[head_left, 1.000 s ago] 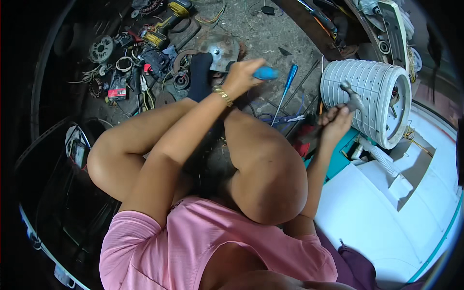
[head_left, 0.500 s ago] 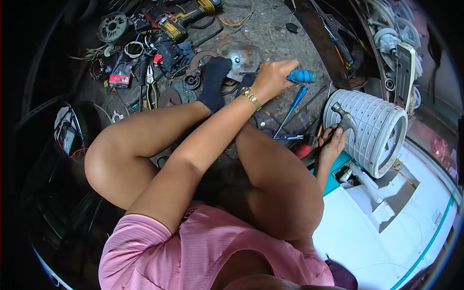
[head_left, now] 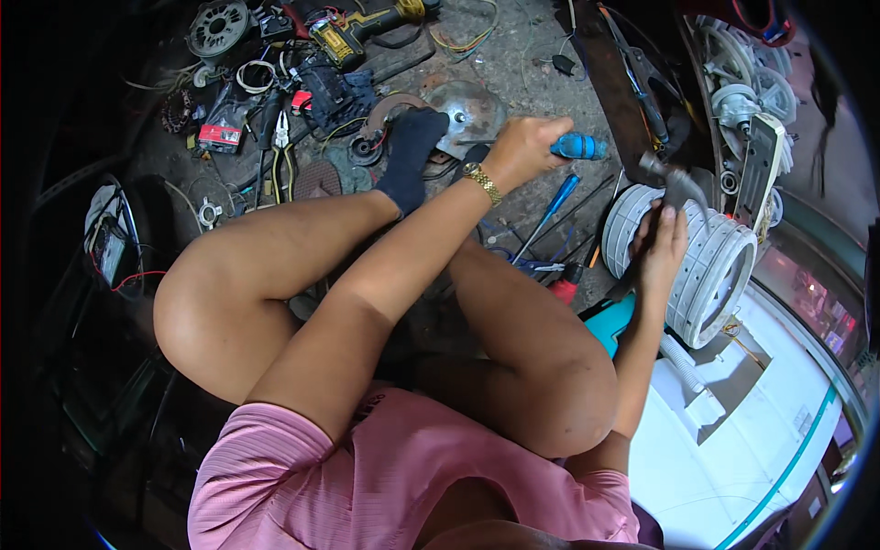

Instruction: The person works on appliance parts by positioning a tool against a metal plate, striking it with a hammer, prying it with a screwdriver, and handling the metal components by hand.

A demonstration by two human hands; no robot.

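Note:
My left hand (head_left: pixel 527 151), with a gold watch at the wrist, is wrapped round a blue-handled screwdriver (head_left: pixel 581 147). The screwdriver lies roughly sideways, handle end to the right, its shaft pointing left at a round metal disc (head_left: pixel 483 108). Whether the tip touches the disc is hard to see. My dark-socked foot (head_left: pixel 414 151) presses against the disc's left side. To the right, my right hand (head_left: pixel 664 246) grips a hammer (head_left: pixel 680 188), head up, in front of a white ribbed drum and apart from the screwdriver.
Beyond the right hand lies the white ribbed drum (head_left: pixel 720 298). A second blue screwdriver (head_left: pixel 554 209) lies below the left hand. Pliers (head_left: pixel 282 151), a yellow power drill (head_left: pixel 344 41) and loose parts crowd the left. A dark tool box (head_left: pixel 632 82) stands at far right.
My right hand has raised the hammer up and to the right, away from the floor. My left hand keeps its hold on the screwdriver in nearly the same place.

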